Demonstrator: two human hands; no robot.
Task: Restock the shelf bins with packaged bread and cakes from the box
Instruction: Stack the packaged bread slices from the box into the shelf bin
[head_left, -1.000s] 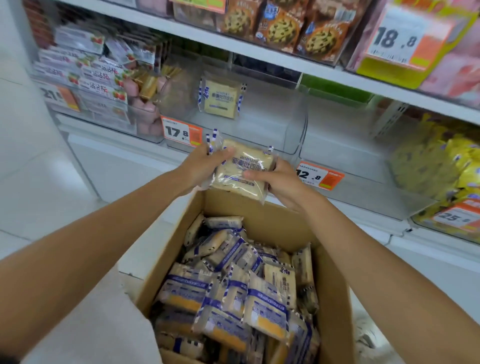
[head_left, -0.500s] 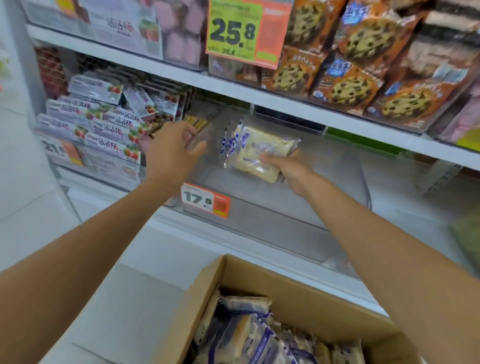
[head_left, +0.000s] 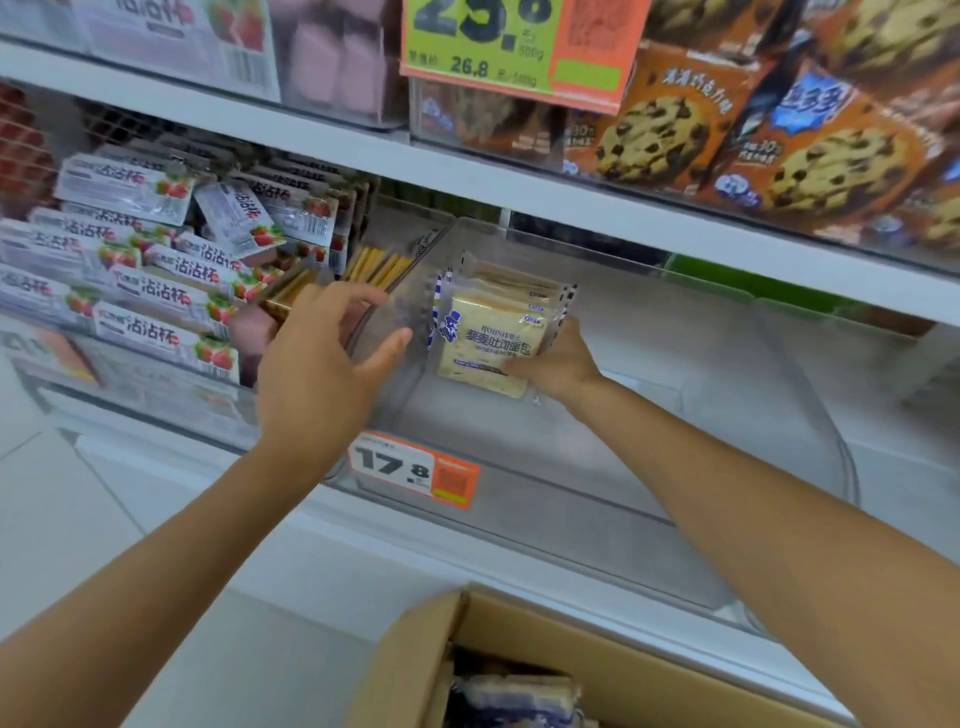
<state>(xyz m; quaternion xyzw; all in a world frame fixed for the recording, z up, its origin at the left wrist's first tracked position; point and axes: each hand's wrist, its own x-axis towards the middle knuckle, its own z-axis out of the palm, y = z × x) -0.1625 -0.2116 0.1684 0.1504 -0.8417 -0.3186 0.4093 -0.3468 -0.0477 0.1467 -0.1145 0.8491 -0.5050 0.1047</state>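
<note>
My right hand (head_left: 558, 366) grips a clear packet of sliced bread (head_left: 488, 338) by its lower right corner, holding it upright inside the clear shelf bin (head_left: 649, 467), against more bread packets standing behind it. My left hand (head_left: 317, 364) hovers with spread, relaxed fingers at the bin's left wall, holding nothing. The cardboard box (head_left: 415, 670) sits at the bottom edge, with a few bread packets (head_left: 514, 696) showing inside.
Strawberry-print packets (head_left: 156, 291) fill the bin to the left. Cookie boxes (head_left: 727, 140) line the shelf above, behind a 25.8 price card (head_left: 519, 47). A 17.8 price tag (head_left: 413, 470) is fixed to the bin's front. Another clear bin (head_left: 883, 395) stands to the right.
My right hand carried the bread packet from above the box up into the bin and stood it against the others. My left hand let go and moved to the bin's left wall.
</note>
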